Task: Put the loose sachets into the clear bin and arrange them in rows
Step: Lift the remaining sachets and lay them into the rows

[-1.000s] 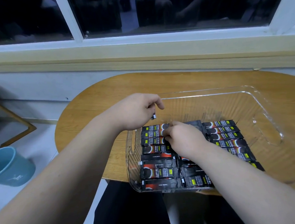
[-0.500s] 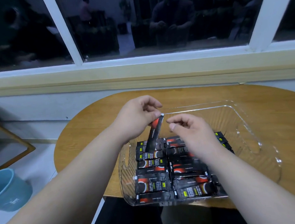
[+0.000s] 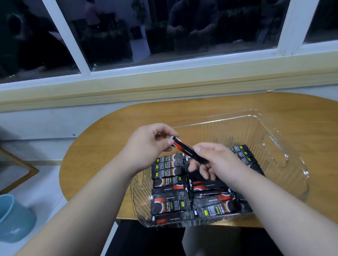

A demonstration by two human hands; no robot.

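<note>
**Stick sachet held over the bin, handling notes**

One slim stick sachet [image 3: 186,150] is held in the air over the far-left part of the clear bin [image 3: 232,129], slanting down to the right. Its upper end is pinched by the left hand [image 3: 151,146] between thumb and fingers. Its lower end is gripped by the right hand [image 3: 214,160], fingers curled round it. So both hands are closed on the same sachet and nothing else is carried.

Handling, as a guess: it's probably very light, and the glossy black-and-red film looks slick. It's best taken by the flat crimped ends, as is being done here. The body looks soft and bendy rather than stiff, so it shouldn't be squeezed hard in the middle. Nothing breakable as such, but the film could get creased.

Below it, the packed sachets [image 3: 169,186] are laid flat, side by side in columns against the bin's near and left walls. Some are turned print-up with a yellow-green patch, others show a plainer side. The far strip of the bin floor and its right end are left bare.

The bin is thin see-through plastic, ribbed on the walls and rounded at the corners, with a handle cut-out [image 3: 275,152] at the right end. It's set right at the near edge of the wooden table [image 3: 110,138], which is smooth-grained with a rounded left end. A pale blue bucket [image 3: 11,218] can be seen on the floor off to the left.
</note>
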